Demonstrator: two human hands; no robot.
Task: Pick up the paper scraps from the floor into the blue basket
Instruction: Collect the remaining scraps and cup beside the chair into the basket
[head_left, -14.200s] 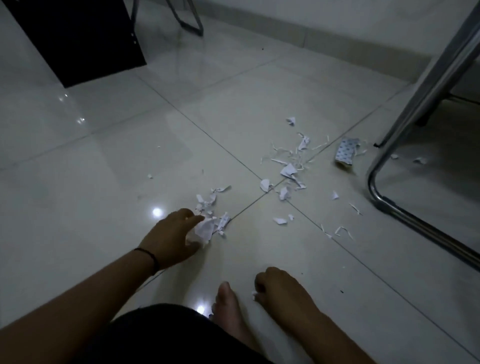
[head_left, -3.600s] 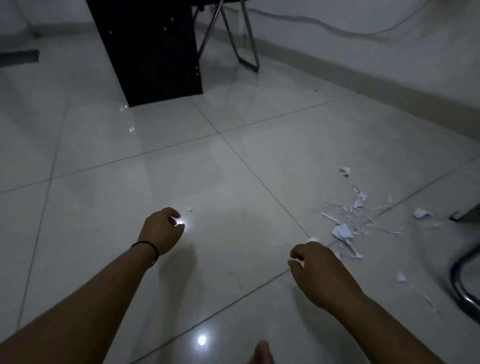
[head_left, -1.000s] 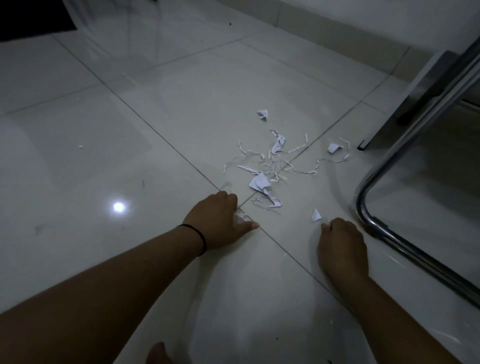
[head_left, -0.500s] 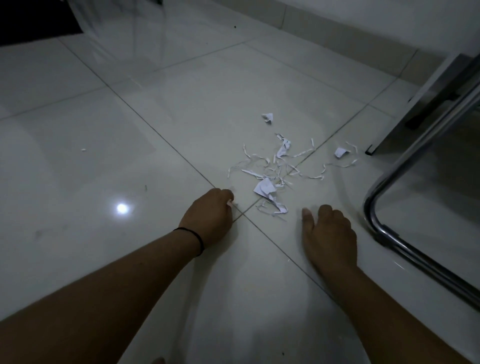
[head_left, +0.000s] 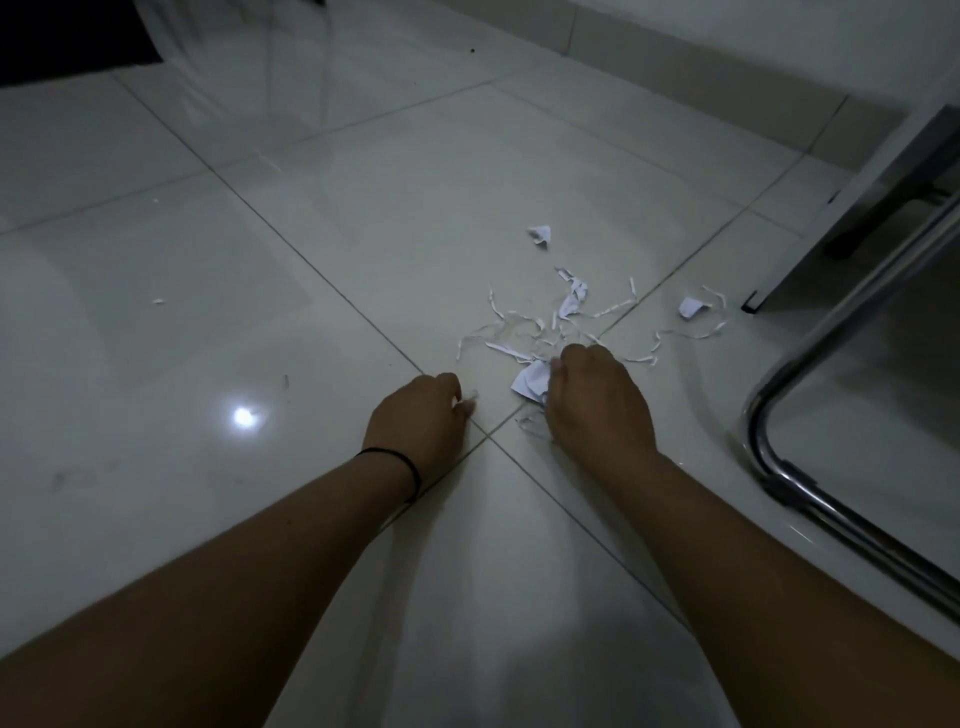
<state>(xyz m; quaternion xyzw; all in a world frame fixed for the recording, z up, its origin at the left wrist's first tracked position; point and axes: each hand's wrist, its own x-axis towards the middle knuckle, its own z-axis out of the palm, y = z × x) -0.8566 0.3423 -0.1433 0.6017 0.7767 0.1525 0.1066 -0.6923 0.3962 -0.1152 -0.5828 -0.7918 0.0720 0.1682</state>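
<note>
White paper scraps (head_left: 550, 322) lie scattered on the pale tiled floor, mostly thin strips, with a larger crumpled piece (head_left: 531, 382) nearest me. My right hand (head_left: 597, 402) rests on that piece, fingers curled over its right edge. My left hand (head_left: 418, 418), with a black band on the wrist, is closed low on the floor beside it, a bit of white paper showing at its fingertips. Two single scraps lie farther off, one at the back (head_left: 540, 235) and one to the right (head_left: 691, 307). No blue basket is in view.
A chrome tubular chair frame (head_left: 769, 415) curves along the floor at the right. A grey furniture leg (head_left: 852, 208) stands behind it. A dark cabinet corner (head_left: 62, 36) sits at the top left. A tiny scrap (head_left: 158, 301) lies far left.
My right hand has slid forward and left onto the crumpled piece and curled its fingers. My left hand has stayed closed in about the same spot.
</note>
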